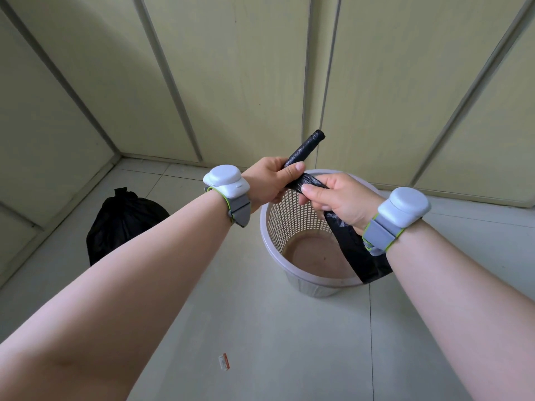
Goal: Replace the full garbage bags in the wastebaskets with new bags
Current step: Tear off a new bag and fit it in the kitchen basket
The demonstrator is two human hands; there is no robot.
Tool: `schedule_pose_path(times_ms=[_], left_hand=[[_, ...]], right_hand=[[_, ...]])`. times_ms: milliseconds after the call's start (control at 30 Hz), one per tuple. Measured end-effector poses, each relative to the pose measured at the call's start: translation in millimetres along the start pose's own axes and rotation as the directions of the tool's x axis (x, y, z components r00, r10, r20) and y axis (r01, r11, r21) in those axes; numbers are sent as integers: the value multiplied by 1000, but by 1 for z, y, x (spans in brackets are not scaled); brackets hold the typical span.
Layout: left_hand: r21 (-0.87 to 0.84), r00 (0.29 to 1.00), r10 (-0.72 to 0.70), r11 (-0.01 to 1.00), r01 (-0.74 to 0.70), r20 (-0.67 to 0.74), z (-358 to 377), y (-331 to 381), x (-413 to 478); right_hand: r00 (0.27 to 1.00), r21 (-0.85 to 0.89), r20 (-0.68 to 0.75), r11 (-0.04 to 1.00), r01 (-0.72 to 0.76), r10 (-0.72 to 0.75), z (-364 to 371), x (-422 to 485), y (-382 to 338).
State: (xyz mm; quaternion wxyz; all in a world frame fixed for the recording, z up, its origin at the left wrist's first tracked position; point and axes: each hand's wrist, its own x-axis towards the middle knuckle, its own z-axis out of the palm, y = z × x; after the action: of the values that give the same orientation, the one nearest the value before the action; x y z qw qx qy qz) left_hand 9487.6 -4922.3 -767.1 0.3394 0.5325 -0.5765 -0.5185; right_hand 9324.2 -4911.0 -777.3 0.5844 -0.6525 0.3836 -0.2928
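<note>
Hands are both up over the basket [289, 221], working a black roll [307, 147] of bags between them. Left hand [269, 183] is curled round the roll, thumb laid along the top, and the far end of the roll sticks up and away past the fingers toward the wall [246, 68]. Right hand [338, 201] sits just beside it, nearly touching, thumb and fingers pinching the loose end that comes off the roll. From that grip the new bag [356, 253] runs under the palm and hangs flat below the wrist, draping across the basket's near right rim. Can't tell whether it's torn free of the roll or not, since the hands cover that spot.

Basket is a pale plastic one with mesh sides, standing upright on the tile floor [260, 328] close to the corner, and you can see straight down to its brownish bottom.

Full bag [121, 221], black and knotted at the top, sits on the floor well off to the left of the basket, near the left wall.

Both wrists have a white puck on a grey strap, left one [225, 180] and right one [404, 206]. Small scrap [223, 361] with a red edge lies on the floor nearer the camera.
</note>
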Motion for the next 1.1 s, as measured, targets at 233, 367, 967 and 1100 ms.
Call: schedule_pose_path(times_ms=[233, 367, 967, 1100], left_hand=[[21, 999, 16, 1000, -16, 29, -5, 5, -1], [53, 1000, 6, 999, -7, 18, -5, 5, -2], [132, 997, -43, 990, 51, -60, -1, 4, -2], [155, 997, -38, 987, 48, -66, -3, 6, -1]], right_hand=[[998, 41, 57, 999, -11, 8, 0, 1, -5], [997, 57, 79, 998, -21, 17, 0, 0, -6], [1000, 39, 5, 999, -8, 8, 6, 0, 1], [997, 74, 73, 997, -18, 13, 8, -1, 0]])
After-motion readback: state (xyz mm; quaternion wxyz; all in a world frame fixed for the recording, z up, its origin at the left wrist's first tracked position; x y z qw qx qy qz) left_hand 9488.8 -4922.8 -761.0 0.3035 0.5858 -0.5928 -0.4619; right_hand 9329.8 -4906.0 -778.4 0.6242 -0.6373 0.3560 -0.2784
